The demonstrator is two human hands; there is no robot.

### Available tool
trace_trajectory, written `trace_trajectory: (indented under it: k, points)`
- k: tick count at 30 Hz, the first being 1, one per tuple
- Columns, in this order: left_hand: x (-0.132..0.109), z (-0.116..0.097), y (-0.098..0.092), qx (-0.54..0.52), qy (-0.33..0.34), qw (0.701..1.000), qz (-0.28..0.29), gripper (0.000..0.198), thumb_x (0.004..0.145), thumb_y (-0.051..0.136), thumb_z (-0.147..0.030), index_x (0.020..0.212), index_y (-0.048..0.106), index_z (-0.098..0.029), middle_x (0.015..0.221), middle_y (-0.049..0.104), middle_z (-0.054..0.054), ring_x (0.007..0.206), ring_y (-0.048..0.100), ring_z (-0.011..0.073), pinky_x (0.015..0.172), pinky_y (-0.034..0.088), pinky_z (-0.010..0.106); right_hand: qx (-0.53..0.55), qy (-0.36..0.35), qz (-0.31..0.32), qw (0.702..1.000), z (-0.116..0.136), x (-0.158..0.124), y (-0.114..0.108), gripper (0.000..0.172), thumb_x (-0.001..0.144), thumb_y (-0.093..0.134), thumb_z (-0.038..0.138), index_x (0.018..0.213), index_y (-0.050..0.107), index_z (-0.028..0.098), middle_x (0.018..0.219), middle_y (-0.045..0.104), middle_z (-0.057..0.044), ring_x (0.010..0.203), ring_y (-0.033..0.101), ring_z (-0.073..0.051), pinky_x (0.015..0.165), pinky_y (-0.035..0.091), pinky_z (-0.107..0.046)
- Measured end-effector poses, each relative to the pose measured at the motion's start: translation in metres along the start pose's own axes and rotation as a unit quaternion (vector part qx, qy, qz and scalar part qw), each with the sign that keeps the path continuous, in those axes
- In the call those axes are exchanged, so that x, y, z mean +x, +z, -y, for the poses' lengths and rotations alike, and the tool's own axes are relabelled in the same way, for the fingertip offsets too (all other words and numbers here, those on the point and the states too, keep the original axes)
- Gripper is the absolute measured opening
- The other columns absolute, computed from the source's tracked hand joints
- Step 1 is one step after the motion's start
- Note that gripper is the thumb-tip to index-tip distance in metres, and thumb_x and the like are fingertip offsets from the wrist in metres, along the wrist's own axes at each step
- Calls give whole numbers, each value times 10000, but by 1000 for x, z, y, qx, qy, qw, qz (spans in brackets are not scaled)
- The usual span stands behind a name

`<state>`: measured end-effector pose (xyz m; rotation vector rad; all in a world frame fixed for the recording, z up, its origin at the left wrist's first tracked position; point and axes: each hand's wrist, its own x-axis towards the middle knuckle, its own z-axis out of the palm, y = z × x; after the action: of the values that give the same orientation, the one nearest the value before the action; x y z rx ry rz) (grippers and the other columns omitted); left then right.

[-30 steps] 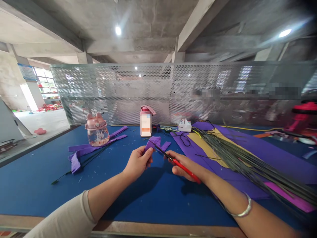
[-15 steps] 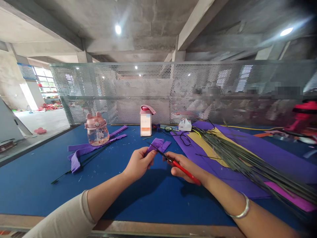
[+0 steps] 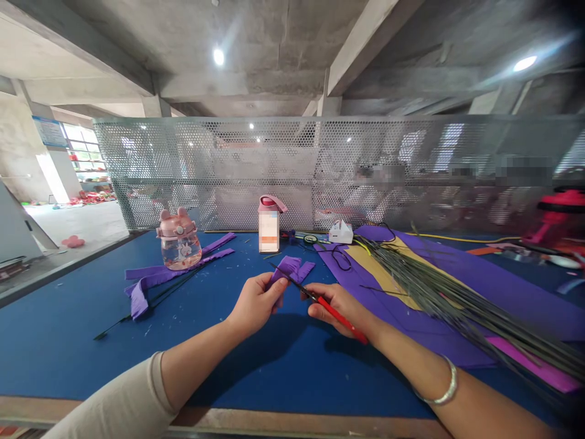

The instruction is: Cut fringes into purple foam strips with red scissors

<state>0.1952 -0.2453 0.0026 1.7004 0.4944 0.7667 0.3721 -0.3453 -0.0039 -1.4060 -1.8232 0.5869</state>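
Above the middle of the blue table, my left hand [image 3: 260, 299] pinches a folded strip of purple crepe paper [image 3: 289, 267] between thumb and fingers. My right hand [image 3: 336, 308] grips red-handled scissors [image 3: 340, 317], their dark blades pointing left and lying across the purple strip by my left thumb. Whether the blades have the paper between them I cannot tell. Further left, more purple strips [image 3: 158, 280] lie on the table with thin dark green stems [image 3: 171, 286], partly behind a clear bottle.
The clear bottle [image 3: 180, 244] has a pink eared lid. A phone [image 3: 269, 231] leans on a pink-lidded bottle at the back. Purple sheets [image 3: 347, 283] and a bundle of green stems [image 3: 439, 292] cover the right side. A perforated metal screen [image 3: 265, 158] closes the table's far edge.
My right hand and the scissors' handles have shifted very slightly, with the thumb a little further left. My left hand keeps its hold on the purple strip in the same place.
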Motion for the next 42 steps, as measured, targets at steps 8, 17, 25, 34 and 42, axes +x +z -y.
trace_trajectory:
  k: [8, 17, 25, 34, 42]
  points:
    - [3, 5, 1, -24, -10, 1000, -8, 377, 759, 529, -520, 678, 533, -152, 472, 459, -48, 402, 369, 59, 407, 266, 190, -20, 20, 16, 999, 7, 1, -2, 505, 771, 507, 623, 948, 550, 152, 608, 335, 44, 545, 270, -98, 479, 235, -210]
    - [22, 6, -21, -106, -46, 986, -119, 461, 698, 539, -591, 543, 408, -177, 407, 372, -68, 338, 309, 48, 350, 204, 188, 101, 30, -116, 988, -15, -10, -58, 689, 690, 435, 769, 1002, 539, 164, 623, 464, -1, 525, 427, -137, 470, 341, -250]
    - [25, 6, -27, -31, 28, 985, -169, 251, 658, 517, -253, 431, 457, -163, 667, 616, 48, 513, 469, 104, 459, 325, 213, 78, 140, -293, 943, -55, 11, -37, 380, 755, 506, 571, 836, 488, 200, 503, 448, 57, 439, 462, -132, 443, 399, -250]
    - [28, -18, -56, -116, 92, 962, -229, 277, 724, 526, -359, 532, 494, -161, 462, 407, -42, 433, 335, 70, 421, 249, 197, -13, 164, -255, 953, -58, 18, -41, 275, 739, 561, 460, 805, 503, 199, 468, 438, 74, 394, 434, -118, 387, 368, -224]
    - [39, 11, -48, -69, 19, 985, -156, 350, 781, 501, -502, 783, 549, -154, 536, 492, -30, 425, 413, 64, 387, 294, 171, -82, 146, -235, 957, -47, 26, -9, 429, 695, 628, 498, 952, 565, 160, 658, 588, -8, 562, 537, -162, 505, 425, -258]
